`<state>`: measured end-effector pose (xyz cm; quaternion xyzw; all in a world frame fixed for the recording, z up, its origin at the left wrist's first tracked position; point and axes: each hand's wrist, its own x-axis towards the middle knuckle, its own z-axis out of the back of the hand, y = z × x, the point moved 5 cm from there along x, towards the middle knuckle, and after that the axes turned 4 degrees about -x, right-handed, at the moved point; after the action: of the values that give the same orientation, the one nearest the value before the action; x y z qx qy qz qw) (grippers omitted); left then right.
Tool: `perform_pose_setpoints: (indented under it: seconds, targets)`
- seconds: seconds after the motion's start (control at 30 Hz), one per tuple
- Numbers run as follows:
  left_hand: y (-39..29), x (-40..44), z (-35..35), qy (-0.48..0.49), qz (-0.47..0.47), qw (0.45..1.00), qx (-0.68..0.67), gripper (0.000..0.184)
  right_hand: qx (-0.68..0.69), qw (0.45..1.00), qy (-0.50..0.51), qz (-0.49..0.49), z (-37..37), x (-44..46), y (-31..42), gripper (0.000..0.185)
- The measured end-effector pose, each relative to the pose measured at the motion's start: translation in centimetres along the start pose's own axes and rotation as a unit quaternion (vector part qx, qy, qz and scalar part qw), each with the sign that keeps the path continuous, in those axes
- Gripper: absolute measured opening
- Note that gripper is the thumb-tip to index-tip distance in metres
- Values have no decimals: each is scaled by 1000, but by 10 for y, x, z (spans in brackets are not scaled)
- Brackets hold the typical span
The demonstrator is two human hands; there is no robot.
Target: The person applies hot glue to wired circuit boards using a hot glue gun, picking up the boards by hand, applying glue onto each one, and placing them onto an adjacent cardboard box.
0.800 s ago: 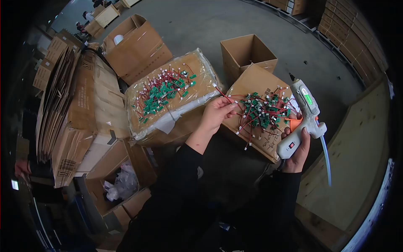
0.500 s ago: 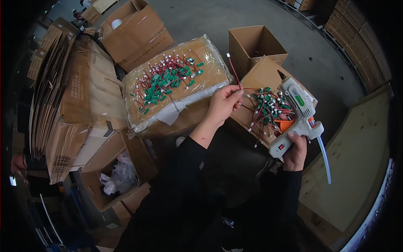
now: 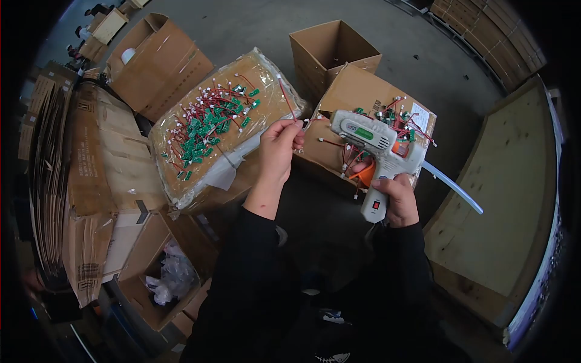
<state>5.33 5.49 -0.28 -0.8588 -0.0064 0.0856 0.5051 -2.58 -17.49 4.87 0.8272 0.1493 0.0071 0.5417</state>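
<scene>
Glue gun (image 3: pixel 363 132) partly hides boards (image 3: pixel 406 117) on carton (image 3: pixel 354 86)

We record one glue gun (image 3: pixel 387 158), pale grey, with green label (image 3: pixel 364 132), orange trigger (image 3: pixel 365 175) and red switch (image 3: pixel 376 205); bluish-white glue stick (image 3: pixel 454 189); green circuit boards (image 3: pixel 196 128); red wires (image 3: pixel 287 100), white plugs (image 3: pixel 279 77); brown boxes (image 3: pixel 351 85); black clothing (image 3: pixel 242 266), white fishbone print (image 3: pixel 333 358).

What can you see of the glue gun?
The glue gun has a pale, plastic-looking body, green label, orange trigger and red switch on its handle. A translucent stick juts from its back. The right hand grips the handle, holding it tilted above the cardboard box, front end toward the left hand, tip unclear.
</scene>
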Motion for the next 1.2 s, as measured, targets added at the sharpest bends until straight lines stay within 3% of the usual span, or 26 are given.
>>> perform_pose_setpoints:
  seconds: [0.23, 0.3, 0.43, 1.2]
  targets:
    - [-3, -5, -9, 39, -2, 997, 60, 15, -17, 999, -44, -23, -3, -11, 7, 47]
    - [-8, -6, -12, 15, -65, 993, 101, 16, -22, 997, -57, -45, 8, -10, -3, 47]
    - [-6, -5, -10, 6, -79, 992, 101, 17, -11, 999, -23, -33, 3, -9, -1, 47]
    - [3, -2, -8, 25, -137, 984, 111, 19, -38, 996, -55, -54, 9, -2, -11, 44]
